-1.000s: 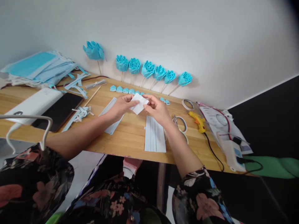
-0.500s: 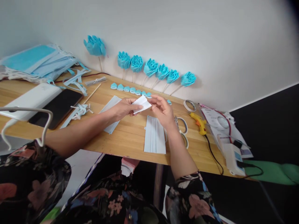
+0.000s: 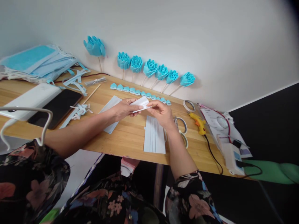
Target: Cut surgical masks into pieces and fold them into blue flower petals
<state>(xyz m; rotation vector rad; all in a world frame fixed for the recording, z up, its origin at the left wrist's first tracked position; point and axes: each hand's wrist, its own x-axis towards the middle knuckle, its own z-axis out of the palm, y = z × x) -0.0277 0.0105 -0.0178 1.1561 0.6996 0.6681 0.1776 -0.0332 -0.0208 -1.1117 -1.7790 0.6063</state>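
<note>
My left hand (image 3: 123, 109) and my right hand (image 3: 161, 112) together pinch a small white folded piece of fabric (image 3: 140, 103) just above the wooden table (image 3: 130, 137). The left fingers grip its left end, the right fingertips pinch its right edge. Below the right hand lies a pleated white mask sheet (image 3: 154, 134). Another white sheet (image 3: 109, 112) lies under my left wrist. A row of small blue folded petals (image 3: 140, 92) runs behind the hands.
Blue fabric roses on sticks (image 3: 151, 69) lean on the wall. A stack of blue masks (image 3: 35, 63), a dark phone (image 3: 57, 107) and a white box sit left. Scissors (image 3: 182, 127), tape roll (image 3: 188, 105), yellow glue gun (image 3: 198, 121) and a cabled device (image 3: 231, 157) lie right.
The fabric piece has been turned and folded flatter between the hands. My right fingers slid to its right edge, and both hands sank slightly toward the table.
</note>
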